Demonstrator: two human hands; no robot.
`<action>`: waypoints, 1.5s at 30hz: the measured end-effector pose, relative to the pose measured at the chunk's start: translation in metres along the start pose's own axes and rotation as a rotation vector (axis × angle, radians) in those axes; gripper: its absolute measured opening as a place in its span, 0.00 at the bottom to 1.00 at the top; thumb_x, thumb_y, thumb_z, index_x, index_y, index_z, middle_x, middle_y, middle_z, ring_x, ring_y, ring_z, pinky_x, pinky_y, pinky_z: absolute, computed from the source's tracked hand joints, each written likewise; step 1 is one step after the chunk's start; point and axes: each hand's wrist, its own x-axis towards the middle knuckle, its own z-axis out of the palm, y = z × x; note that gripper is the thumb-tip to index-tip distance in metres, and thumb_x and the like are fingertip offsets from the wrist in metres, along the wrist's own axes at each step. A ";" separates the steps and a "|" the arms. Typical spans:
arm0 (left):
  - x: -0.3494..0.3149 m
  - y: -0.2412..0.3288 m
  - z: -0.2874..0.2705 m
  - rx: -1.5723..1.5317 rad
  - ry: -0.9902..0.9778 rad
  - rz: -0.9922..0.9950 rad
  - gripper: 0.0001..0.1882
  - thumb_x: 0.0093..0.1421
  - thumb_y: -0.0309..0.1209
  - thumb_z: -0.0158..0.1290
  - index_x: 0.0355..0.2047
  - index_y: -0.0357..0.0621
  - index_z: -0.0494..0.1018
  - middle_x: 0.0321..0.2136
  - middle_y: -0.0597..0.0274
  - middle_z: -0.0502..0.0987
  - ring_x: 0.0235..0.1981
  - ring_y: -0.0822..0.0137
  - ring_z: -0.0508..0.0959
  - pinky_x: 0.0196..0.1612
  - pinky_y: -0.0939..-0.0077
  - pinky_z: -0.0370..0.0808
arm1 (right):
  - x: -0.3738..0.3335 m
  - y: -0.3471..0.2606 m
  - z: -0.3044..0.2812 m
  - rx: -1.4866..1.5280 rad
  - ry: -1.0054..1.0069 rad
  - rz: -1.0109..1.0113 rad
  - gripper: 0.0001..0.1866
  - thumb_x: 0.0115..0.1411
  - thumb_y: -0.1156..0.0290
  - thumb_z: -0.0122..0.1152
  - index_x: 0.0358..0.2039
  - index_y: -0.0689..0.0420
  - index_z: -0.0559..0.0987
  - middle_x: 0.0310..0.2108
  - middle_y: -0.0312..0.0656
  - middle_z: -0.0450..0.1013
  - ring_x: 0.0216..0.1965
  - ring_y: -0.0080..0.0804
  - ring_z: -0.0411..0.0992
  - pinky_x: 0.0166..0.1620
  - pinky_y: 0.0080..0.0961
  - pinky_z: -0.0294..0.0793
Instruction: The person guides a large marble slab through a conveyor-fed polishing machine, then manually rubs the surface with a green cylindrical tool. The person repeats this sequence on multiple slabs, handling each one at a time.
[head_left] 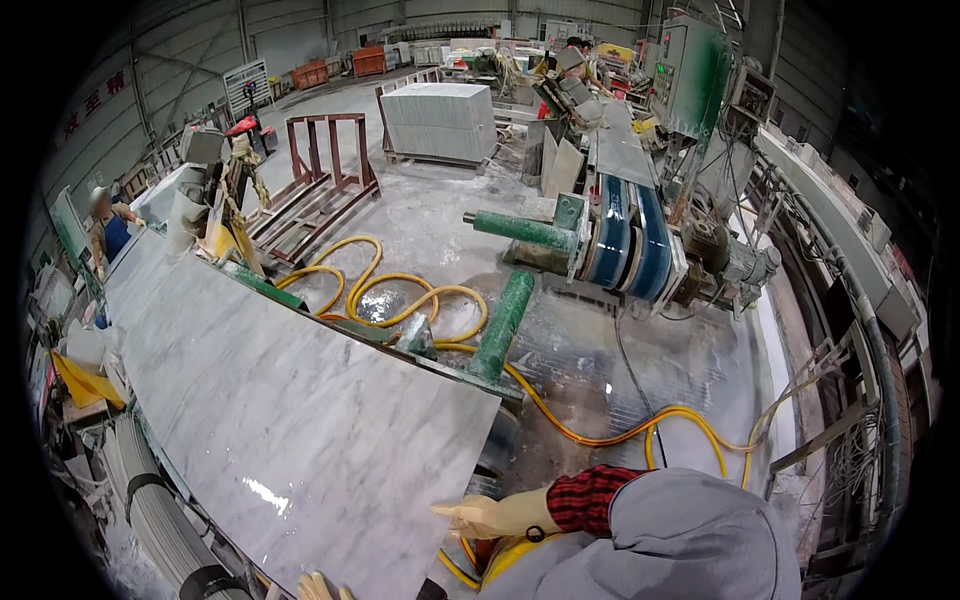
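A large white slab with grey veins [300, 410], like polished marble, lies flat and wet before me, running far to the left. My right hand [485, 517], in a cream rubber glove, grips its near right edge; the lower fingers are partly hidden. A red and black checked cuff [597, 498] and a grey sleeve cover that arm. At the bottom rim, only the gloved fingertips of my left hand [322, 588] show, spread apart on the slab's near edge. Past the slab's right end stands an upright green roller [503, 325].
A yellow hose [590, 438] loops over the wet floor. Beyond are a belt conveyor [630, 240], a brown metal rack [325, 180], stacked slabs [440, 120] and a green control cabinet [690, 75]. At far left stands another person [112, 230]; a grey bundle [160, 510] lies nearer.
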 end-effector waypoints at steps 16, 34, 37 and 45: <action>-0.042 0.041 0.001 -0.064 -0.086 -0.105 0.36 0.71 0.41 0.56 0.75 0.37 0.64 0.75 0.31 0.60 0.77 0.29 0.55 0.79 0.35 0.43 | -0.096 -0.035 0.006 0.644 0.331 0.253 0.27 0.68 0.58 0.75 0.40 0.77 0.78 0.32 0.52 0.80 0.34 0.42 0.83 0.37 0.38 0.83; 0.138 0.048 -0.057 -0.071 -0.238 -0.112 0.32 0.60 0.57 0.67 0.38 0.33 0.83 0.35 0.39 0.85 0.38 0.37 0.82 0.44 0.49 0.77 | -0.050 0.034 -0.044 0.033 -0.054 0.316 0.37 0.69 0.54 0.70 0.70 0.63 0.71 0.57 0.49 0.83 0.51 0.45 0.85 0.55 0.36 0.83; 0.120 0.093 -0.101 -0.321 -0.092 -0.228 0.26 0.58 0.47 0.72 0.33 0.31 0.81 0.29 0.41 0.82 0.29 0.45 0.80 0.35 0.53 0.75 | -0.041 0.085 -0.068 -0.298 -0.268 -0.099 0.37 0.69 0.59 0.66 0.74 0.60 0.67 0.58 0.49 0.82 0.52 0.50 0.82 0.53 0.36 0.82; 0.149 0.173 -0.170 0.134 0.042 -0.058 0.28 0.62 0.55 0.69 0.38 0.38 0.88 0.31 0.46 0.86 0.34 0.48 0.85 0.42 0.53 0.81 | -0.057 0.019 -0.092 0.228 0.043 0.072 0.26 0.67 0.65 0.71 0.64 0.55 0.78 0.55 0.42 0.81 0.57 0.39 0.79 0.56 0.35 0.83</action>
